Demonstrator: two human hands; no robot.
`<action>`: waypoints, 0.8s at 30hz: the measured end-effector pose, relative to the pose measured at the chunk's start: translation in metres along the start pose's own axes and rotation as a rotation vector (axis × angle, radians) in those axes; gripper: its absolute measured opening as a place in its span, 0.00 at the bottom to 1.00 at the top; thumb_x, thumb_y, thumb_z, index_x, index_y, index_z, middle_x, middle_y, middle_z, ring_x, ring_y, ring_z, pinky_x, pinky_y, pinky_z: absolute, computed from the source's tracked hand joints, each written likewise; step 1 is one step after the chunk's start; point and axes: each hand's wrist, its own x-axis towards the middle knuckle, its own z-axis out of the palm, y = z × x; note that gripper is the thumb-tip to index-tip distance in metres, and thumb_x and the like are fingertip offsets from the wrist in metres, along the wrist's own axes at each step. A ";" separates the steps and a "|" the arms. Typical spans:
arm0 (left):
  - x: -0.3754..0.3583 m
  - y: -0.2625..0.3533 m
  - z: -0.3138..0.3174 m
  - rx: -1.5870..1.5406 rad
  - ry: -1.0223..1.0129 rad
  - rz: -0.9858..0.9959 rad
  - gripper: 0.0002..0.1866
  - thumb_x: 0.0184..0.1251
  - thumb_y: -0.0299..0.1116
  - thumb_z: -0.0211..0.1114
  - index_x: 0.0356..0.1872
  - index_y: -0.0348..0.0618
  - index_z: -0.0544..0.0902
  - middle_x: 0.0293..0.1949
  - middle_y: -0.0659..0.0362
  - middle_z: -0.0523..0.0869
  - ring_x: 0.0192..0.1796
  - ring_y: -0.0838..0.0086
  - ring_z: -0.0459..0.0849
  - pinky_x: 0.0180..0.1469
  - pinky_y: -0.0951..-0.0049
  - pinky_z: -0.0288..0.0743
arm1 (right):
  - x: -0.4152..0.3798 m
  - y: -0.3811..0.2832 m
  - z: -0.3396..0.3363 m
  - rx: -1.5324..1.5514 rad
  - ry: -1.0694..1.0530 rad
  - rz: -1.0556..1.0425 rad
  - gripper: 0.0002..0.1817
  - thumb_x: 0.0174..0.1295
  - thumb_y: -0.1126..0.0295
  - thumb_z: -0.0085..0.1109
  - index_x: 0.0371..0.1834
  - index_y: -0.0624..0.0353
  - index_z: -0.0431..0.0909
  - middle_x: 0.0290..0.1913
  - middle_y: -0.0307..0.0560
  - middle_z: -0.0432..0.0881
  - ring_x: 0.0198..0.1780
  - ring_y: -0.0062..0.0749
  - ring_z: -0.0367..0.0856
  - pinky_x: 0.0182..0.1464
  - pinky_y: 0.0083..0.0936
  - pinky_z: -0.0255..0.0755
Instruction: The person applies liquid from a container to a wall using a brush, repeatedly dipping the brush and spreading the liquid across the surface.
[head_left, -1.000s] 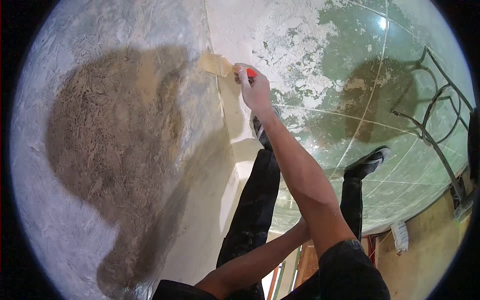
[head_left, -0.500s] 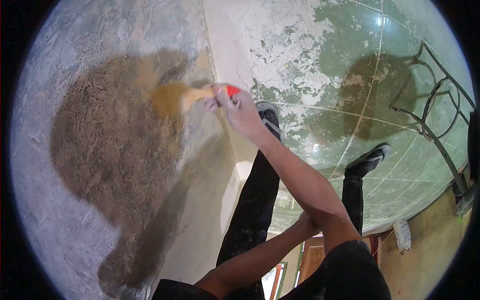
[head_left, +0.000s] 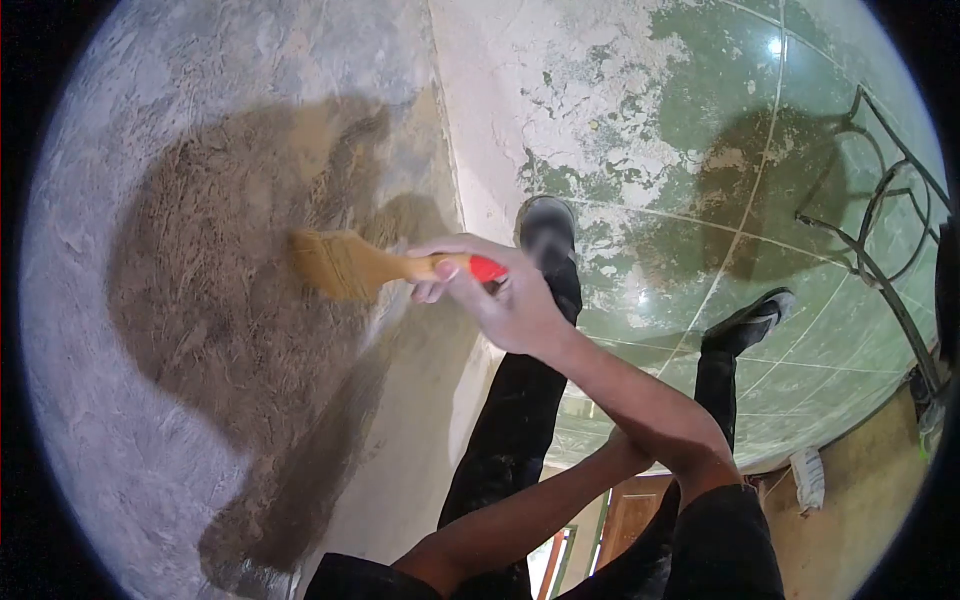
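A wide flat brush (head_left: 345, 266) with a wooden handle and red end is in my right hand (head_left: 500, 290), whose fingers are wrapped round the handle. The bristles point left against or just over the rough grey wall (head_left: 200, 270); contact cannot be made out. My left forearm (head_left: 530, 505) crosses beneath the right one, and the left hand is hidden behind the right elbow, so its fingers do not show.
Green floor tiles (head_left: 690, 240) carry patches of white residue. My dark shoes (head_left: 547, 225) stand on them. A black metal frame (head_left: 880, 230) is at the right. Lower right are a white bag (head_left: 808, 478) and a wooden door (head_left: 632, 520).
My right hand and the brush have moved down in the view, with the hand also slightly to the right. The view has shifted a little. My left arm remains tucked under the right.
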 end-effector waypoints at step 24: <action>0.005 -0.002 0.011 0.317 0.005 0.034 0.21 0.72 0.36 0.60 0.64 0.47 0.78 0.64 0.47 0.80 0.71 0.53 0.73 0.69 0.55 0.69 | -0.023 0.113 -0.038 -0.279 0.145 0.272 0.18 0.79 0.66 0.51 0.59 0.70 0.80 0.39 0.49 0.90 0.44 0.23 0.88 0.50 0.23 0.81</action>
